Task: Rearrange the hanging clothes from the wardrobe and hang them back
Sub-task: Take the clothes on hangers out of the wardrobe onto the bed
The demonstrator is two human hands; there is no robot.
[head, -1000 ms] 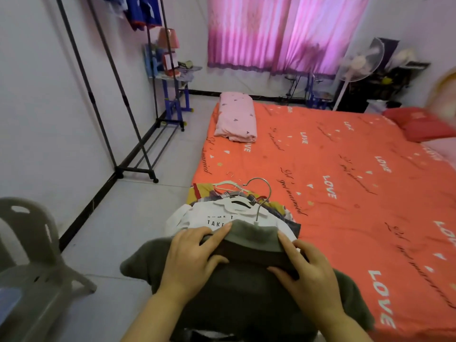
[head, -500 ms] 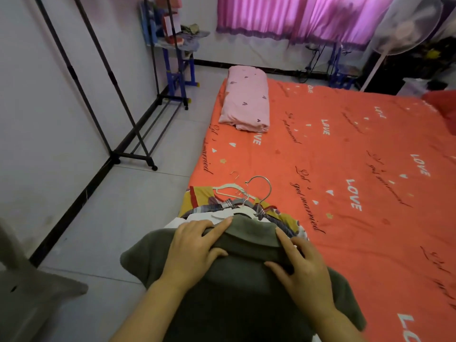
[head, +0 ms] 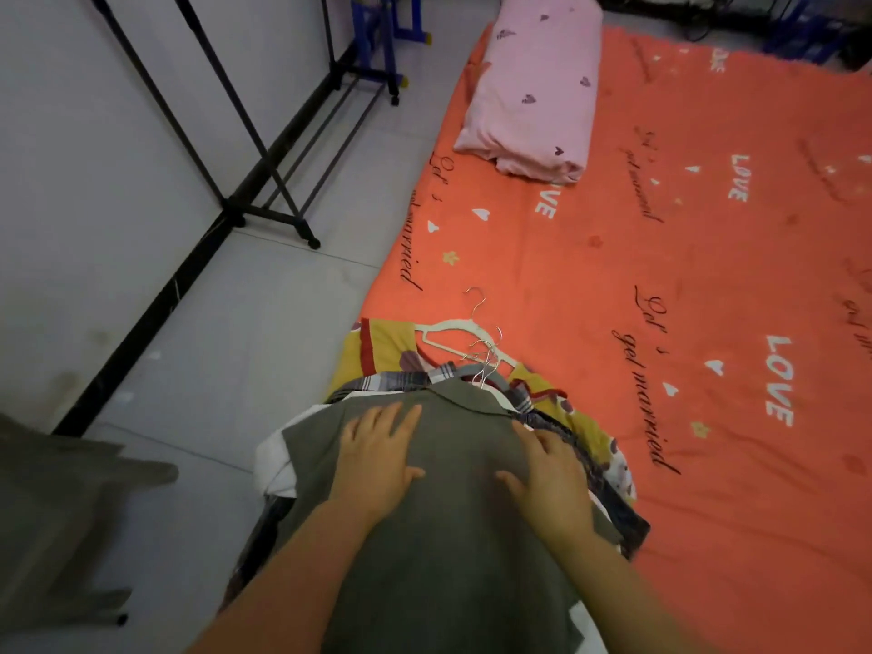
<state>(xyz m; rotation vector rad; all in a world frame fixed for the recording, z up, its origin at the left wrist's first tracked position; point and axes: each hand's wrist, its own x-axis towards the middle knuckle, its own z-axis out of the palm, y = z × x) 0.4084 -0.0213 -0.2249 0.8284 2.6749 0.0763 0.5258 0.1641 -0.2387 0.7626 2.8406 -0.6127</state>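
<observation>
The left grip (head: 377, 457) lies flat on the grey-green shirt (head: 453, 568), palm down, fingers straight and slightly spread, curled round nothing. The right grip (head: 549, 481) lies beside it on the same shirt, just as flat and slack, fingertips toward the collar and thumb stretched inward toward the left one. Both bare forearms come up from the bottom edge.

The shirt is the top layer of a pile of clothes at the near left corner of the bed (head: 684, 464). The pile's near end hangs over the bed's edge toward the floor (head: 245, 351). A white garment (head: 273, 464) pokes out from under the shirt on the left. Just beyond the collar, a plaid garment (head: 391, 382) and a yellow patterned cloth (head: 377, 339) show. On them lies a white hanger (head: 450, 329) amid a tangle of metal hooks (head: 486, 354).

Left of the pile, a blurred grey chair (head: 61, 502) stands on the floor.

The bed carries an orange sheet printed with "LOVE" and small hearts. Farther along its left edge rests a pink pillow (head: 533, 87).

Across the floor, a black clothes rack (head: 264, 214) stands along the wall. The legs of a blue stand (head: 382, 35) show at its far end.
</observation>
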